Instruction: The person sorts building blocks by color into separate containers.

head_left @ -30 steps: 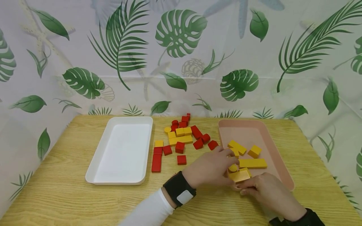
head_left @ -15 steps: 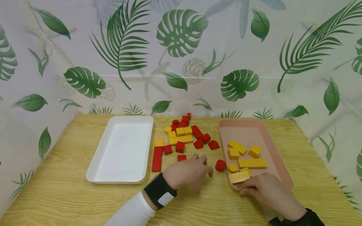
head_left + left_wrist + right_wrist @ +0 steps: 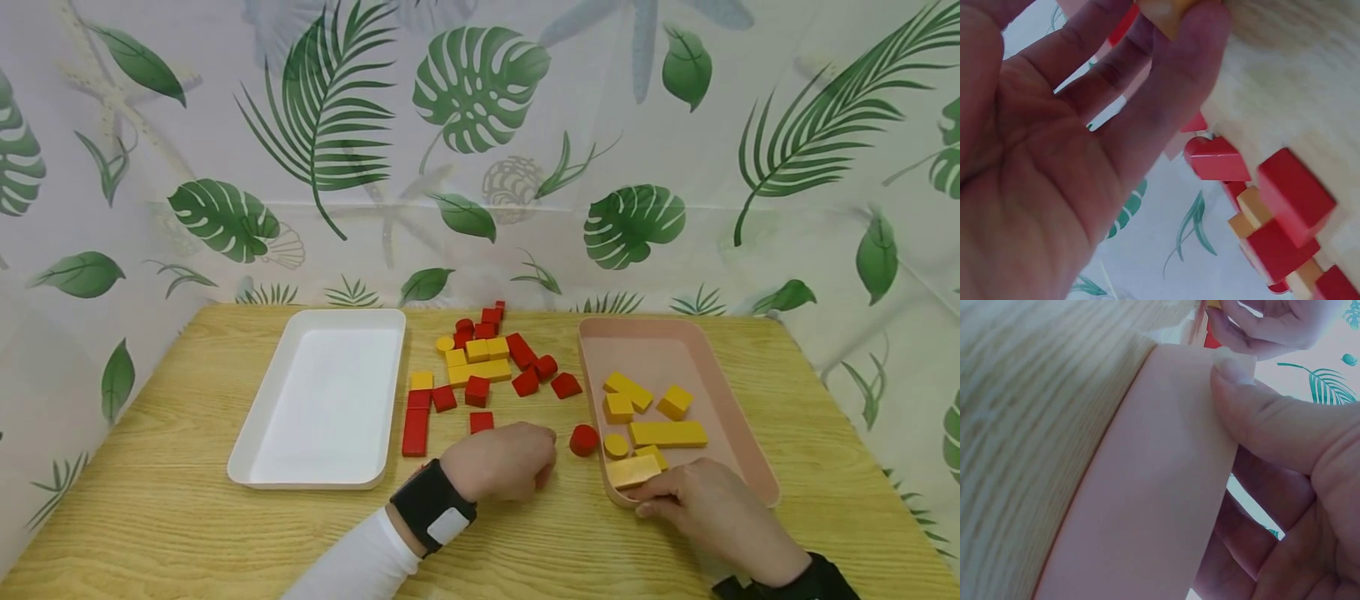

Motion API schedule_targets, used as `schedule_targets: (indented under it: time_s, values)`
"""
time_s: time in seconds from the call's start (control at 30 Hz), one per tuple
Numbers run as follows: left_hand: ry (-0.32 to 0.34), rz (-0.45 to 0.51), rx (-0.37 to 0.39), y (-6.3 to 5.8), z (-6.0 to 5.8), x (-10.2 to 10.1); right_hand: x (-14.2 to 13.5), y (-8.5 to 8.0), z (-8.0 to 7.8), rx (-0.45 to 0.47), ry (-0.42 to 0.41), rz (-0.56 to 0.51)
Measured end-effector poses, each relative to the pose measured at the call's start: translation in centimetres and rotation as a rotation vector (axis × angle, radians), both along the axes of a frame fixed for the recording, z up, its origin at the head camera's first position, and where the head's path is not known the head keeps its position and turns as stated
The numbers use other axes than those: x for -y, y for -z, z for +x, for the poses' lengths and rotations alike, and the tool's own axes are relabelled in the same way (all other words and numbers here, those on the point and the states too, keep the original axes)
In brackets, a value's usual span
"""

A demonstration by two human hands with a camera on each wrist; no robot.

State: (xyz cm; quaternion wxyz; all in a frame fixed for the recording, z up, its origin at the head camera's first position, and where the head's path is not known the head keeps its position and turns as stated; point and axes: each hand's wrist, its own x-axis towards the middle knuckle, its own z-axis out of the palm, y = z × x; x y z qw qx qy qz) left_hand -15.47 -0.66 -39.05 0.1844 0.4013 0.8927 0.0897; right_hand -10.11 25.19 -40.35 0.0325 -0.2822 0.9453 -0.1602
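The left hand (image 3: pixel 504 462) has its fingers bent inward, pinching a yellow piece (image 3: pixel 1166 15) at the fingertips in the left wrist view; the palm stands otherwise bare. From the head view the hand's back hides that piece, and its full shape cannot be told. The right hand (image 3: pixel 716 508) grips the pink tray (image 3: pixel 738 433) by its near edge, around the tray's six o'clock, thumb laid on the rim in the right wrist view.

In the head view, the red cylinder (image 3: pixel 583 440) lies on the table (image 3: pixel 540 550) between the left hand and the tray, at the hand's two o'clock and apart from it. A red cube (image 3: pixel 482 422) sits just past the hand at eleven o'clock, partly covered. The pile's long yellow bar (image 3: pixel 480 372) lies at twelve o'clock, among red and yellow blocks. The pink tray is at three to two o'clock from the left hand.

Inside that tray, a yellow block (image 3: pixel 633 472) lies right beside the right fingertips, at ten o'clock from the hand; contact cannot be told. A yellow disc (image 3: pixel 616 446) lies just beyond it.
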Motion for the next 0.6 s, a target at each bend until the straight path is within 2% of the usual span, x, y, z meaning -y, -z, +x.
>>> schedule_targets:
  time_s: [0.2, 0.37, 0.6]
  values:
    - [0.037, 0.089, -0.029, -1.6, -1.3, -1.0, -0.1, 0.0, -0.1, -0.007, -0.019, -0.008]
    - [0.072, 0.173, -0.143, -2.9, -3.4, -3.4, -0.2, 0.0, -0.2, 0.011, -0.020, -0.001]
    - [0.045, 0.200, -0.259, -3.5, -6.9, -7.6, -0.2, 0.0, -0.1, 0.012, -0.014, -0.014]
